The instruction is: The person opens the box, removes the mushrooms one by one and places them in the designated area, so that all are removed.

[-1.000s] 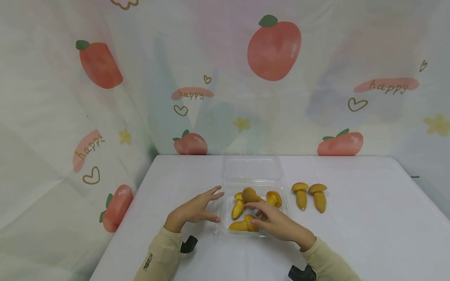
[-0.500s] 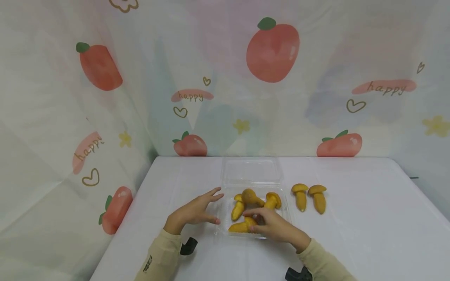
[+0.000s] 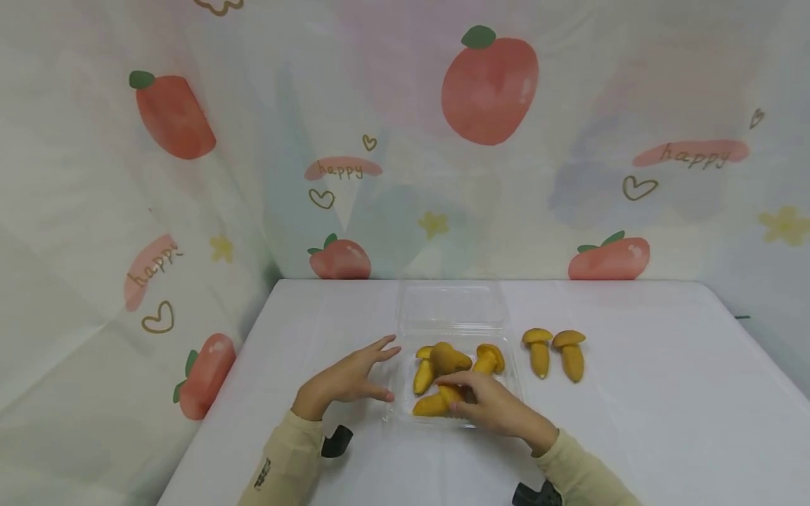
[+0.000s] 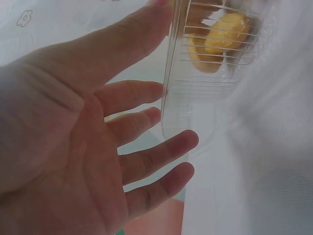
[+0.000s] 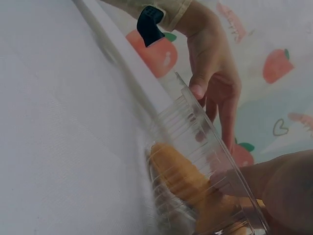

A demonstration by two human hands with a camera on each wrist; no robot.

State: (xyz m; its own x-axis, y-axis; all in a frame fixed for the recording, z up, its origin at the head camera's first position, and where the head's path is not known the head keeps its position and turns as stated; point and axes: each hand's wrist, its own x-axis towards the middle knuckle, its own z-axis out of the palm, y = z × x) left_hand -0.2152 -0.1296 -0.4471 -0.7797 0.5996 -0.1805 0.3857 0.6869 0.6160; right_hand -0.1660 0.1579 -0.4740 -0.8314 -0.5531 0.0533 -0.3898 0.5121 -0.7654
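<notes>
Crowded quarters, little bracing

I am pinching the front mushroom (image 3: 432, 405) near its cap, between the thumb and fingers of my right hand (image 3: 500, 407); it is lying inside the clear box (image 3: 405, 372), its stem pointing toward the box's left wall. My left hand (image 3: 348, 374) is hovering beside that wall, fingers spread and gripping nothing; I cannot tell whether a fingertip is touching the plastic.

That is looking like the weak spot. The box is seeming thin and light, so if my right hand is leaning on its front edge without bracing from the left, it could be sliding or tipping, and the open lid (image 3: 452, 306) lying behind it could be shifting along.

Crowding is worrying me too. Behind my fingers in the box, the left mushroom (image 3: 424, 376) and the round-capped mushroom (image 3: 451, 358) are lying close together, with the right-hand mushroom (image 3: 484, 360) resting near the box's right wall. My knuckles could be rolling any of these if I am pushing backward. Gripping only the cap end, I am also risking a slip, the free stem swinging into its neighbours.

To the right of the box, the nearer loose mushroom (image 3: 538, 353) and the farther loose mushroom (image 3: 570, 356) are lying on the table (image 3: 633, 422); a wide elbow could be nudging them.
</notes>
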